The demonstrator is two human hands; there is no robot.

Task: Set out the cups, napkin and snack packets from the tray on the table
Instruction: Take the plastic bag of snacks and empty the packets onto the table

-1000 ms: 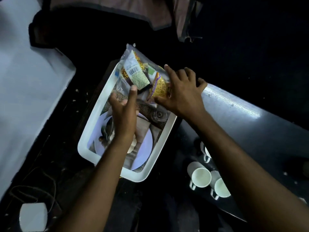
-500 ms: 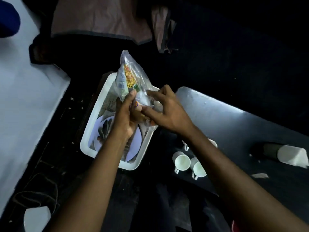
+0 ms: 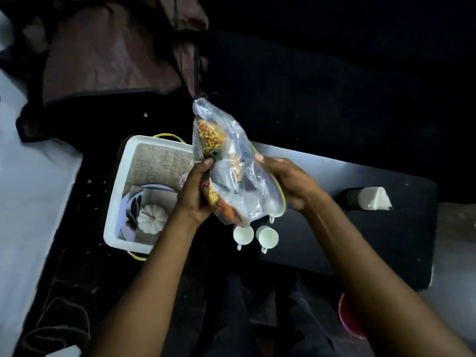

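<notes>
A clear plastic bag of snack packets (image 3: 231, 166) hangs in the air between the white tray (image 3: 116, 202) and the dark table (image 3: 360, 228). My left hand (image 3: 194, 194) grips its left side and my right hand (image 3: 288, 184) grips its right edge. Two white cups (image 3: 243, 234) (image 3: 268, 235) stand on the table's near left corner, with a third cup (image 3: 273, 215) mostly hidden under the bag. In the tray lie a plate with a folded napkin (image 3: 154, 199) and a white pumpkin ornament (image 3: 152, 217) on a woven mat.
A white cone-shaped object (image 3: 373, 199) lies on the table at the right. A brown cloth (image 3: 108, 47) hangs at the back. A pale surface (image 3: 28, 191) runs along the left. A red object (image 3: 350, 320) sits low at the right.
Both hands have lifted the bag of snack packets out of the tray and carried it right, over the cups. The tray's woven mat now shows bare.
</notes>
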